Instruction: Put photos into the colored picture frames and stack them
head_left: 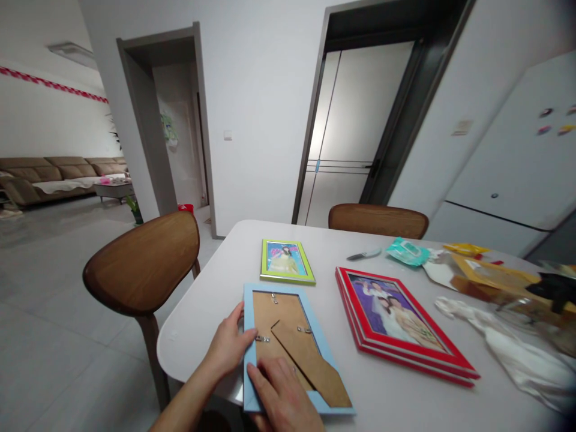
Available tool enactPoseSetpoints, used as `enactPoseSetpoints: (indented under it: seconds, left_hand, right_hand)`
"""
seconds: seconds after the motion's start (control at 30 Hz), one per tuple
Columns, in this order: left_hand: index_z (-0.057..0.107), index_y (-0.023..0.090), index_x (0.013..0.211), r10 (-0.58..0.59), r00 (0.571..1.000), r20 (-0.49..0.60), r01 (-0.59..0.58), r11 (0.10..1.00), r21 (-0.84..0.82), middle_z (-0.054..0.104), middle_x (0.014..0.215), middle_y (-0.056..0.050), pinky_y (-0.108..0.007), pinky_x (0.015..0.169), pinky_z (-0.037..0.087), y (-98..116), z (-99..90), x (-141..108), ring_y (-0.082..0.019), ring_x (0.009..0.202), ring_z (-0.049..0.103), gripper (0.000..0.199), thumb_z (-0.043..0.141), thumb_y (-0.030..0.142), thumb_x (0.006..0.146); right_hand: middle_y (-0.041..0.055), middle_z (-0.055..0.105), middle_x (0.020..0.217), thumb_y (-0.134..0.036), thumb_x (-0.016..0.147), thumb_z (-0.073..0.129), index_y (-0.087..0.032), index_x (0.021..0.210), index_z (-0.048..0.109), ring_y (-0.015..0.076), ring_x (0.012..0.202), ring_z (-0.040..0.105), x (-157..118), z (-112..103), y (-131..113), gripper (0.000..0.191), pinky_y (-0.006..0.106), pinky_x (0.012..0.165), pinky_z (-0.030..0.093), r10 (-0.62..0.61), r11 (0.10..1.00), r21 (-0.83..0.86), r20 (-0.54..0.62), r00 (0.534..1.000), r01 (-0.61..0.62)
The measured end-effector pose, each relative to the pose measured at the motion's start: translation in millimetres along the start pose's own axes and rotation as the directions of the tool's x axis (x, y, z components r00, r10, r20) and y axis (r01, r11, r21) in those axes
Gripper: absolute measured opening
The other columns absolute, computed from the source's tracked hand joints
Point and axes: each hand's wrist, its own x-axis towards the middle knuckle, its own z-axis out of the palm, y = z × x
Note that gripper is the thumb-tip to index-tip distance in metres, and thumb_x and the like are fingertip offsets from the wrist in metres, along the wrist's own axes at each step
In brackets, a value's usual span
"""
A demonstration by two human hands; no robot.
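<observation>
A light blue picture frame (326, 336) lies face down at the near side of the table, its brown backing board (265, 312) showing with small metal clips and a fold-out stand (310, 366). My left hand (229, 343) grips the frame's left edge, thumb on top beside a clip. Over the lower left part, my right hand (285, 396) is closed on the frame, fingers bent against the border and backing; part of its grip is hidden. Beyond it lies a green picture frame (288, 278) with a photo. To the right are stacked red picture frames (414, 360), the top one face up.
On the white table (202, 324) are a knife (364, 254), a teal wipes packet (407, 252), a white cloth (508, 348) and clutter with yellow packaging (495, 277) at right. Wooden chairs (148, 264) stand at the left and far sides.
</observation>
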Motion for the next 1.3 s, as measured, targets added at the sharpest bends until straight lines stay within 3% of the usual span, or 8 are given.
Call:
enactPoseSetpoints:
  seconds: [0.17,0.33,0.4,0.53,0.73,0.9,1.03,1.3]
  left_hand:
    - [0.039,0.013,0.119,0.015,0.999,-0.033,0.001,0.905,0.426,0.046,0.122,-0.011,-0.040,0.098,0.023,-5,4.3,-5,-0.025,0.115,0.038,0.058,0.053,0.019,0.063]
    - [0.035,0.009,0.121,0.042,0.999,-0.014,-0.025,0.793,0.608,0.041,0.126,-0.012,-0.041,0.102,0.013,-13,7.9,-6,-0.021,0.119,0.033,0.055,0.046,0.021,0.069]
    - [0.033,0.009,0.122,0.058,0.998,-0.007,-0.040,0.770,0.636,0.039,0.127,-0.012,-0.041,0.102,0.014,-16,8.3,-7,-0.021,0.119,0.032,0.055,0.044,0.023,0.070]
    - [0.029,0.008,0.125,0.081,0.996,0.030,-0.081,0.739,0.669,0.034,0.131,-0.013,-0.043,0.102,0.015,-19,9.5,-11,-0.021,0.121,0.029,0.061,0.046,0.025,0.069]
    - [0.030,0.010,0.125,0.101,0.994,0.043,-0.103,0.727,0.679,0.034,0.131,-0.010,-0.042,0.103,0.016,-21,10.5,-13,-0.020,0.120,0.030,0.058,0.042,0.023,0.070]
    - [0.030,0.009,0.125,0.098,0.994,0.042,-0.100,0.720,0.687,0.035,0.130,-0.011,-0.041,0.103,0.017,-19,10.5,-13,-0.020,0.120,0.031,0.058,0.042,0.022,0.070]
    - [0.029,0.009,0.125,0.103,0.994,0.042,-0.103,0.708,0.698,0.034,0.130,-0.011,-0.041,0.103,0.018,-18,11.3,-15,-0.020,0.120,0.031,0.058,0.042,0.023,0.070]
    - [0.030,0.008,0.124,0.137,0.989,0.054,-0.134,0.683,0.718,0.035,0.130,-0.012,-0.041,0.102,0.020,-24,11.7,-16,-0.019,0.120,0.030,0.056,0.040,0.023,0.071]
  right_hand:
    - [0.0097,0.056,0.095,-0.019,0.061,0.060,-0.016,0.105,0.051,0.0230,0.079,0.048,-1,6,0,0.044,0.037,0.068,0.044,0.026,0.999,0.023,0.079,0.997,-0.028]
    - [0.0069,0.056,0.097,-0.025,0.063,0.060,-0.019,0.101,0.053,0.0212,0.083,0.047,1,-9,3,0.039,0.035,0.073,0.042,0.040,0.989,0.137,0.150,0.988,-0.060]
    - [0.0056,0.056,0.097,-0.026,0.067,0.057,-0.020,0.101,0.054,0.0194,0.086,0.048,5,-28,16,0.035,0.033,0.077,0.041,0.055,0.972,0.218,0.149,0.987,-0.087]
    - [0.0094,0.054,0.101,-0.018,0.075,0.043,-0.016,0.099,0.058,0.0191,0.094,0.047,15,-60,66,0.028,0.033,0.084,0.037,0.314,0.941,0.110,0.069,0.947,-0.321]
    - [0.0095,0.053,0.096,-0.016,0.070,0.045,-0.016,0.084,0.064,0.0191,0.091,0.049,20,-52,113,0.024,0.028,0.081,0.037,0.464,0.885,-0.030,0.122,0.877,-0.464]
    - [0.0080,0.054,0.085,-0.019,0.074,0.043,-0.017,0.086,0.063,0.0180,0.082,0.049,22,-47,109,0.024,0.027,0.072,0.039,0.462,0.886,-0.089,0.079,0.884,-0.455]
    - [0.0082,0.054,0.095,-0.020,0.074,0.045,-0.019,0.092,0.061,0.0194,0.088,0.047,28,-48,88,0.024,0.030,0.077,0.036,0.375,0.926,-0.052,0.056,0.925,-0.373]
    - [0.0037,0.057,0.079,-0.025,0.075,0.051,-0.022,0.078,0.064,0.0157,0.080,0.048,60,-25,42,0.015,0.027,0.073,0.036,0.198,0.973,0.087,0.176,0.964,-0.216]
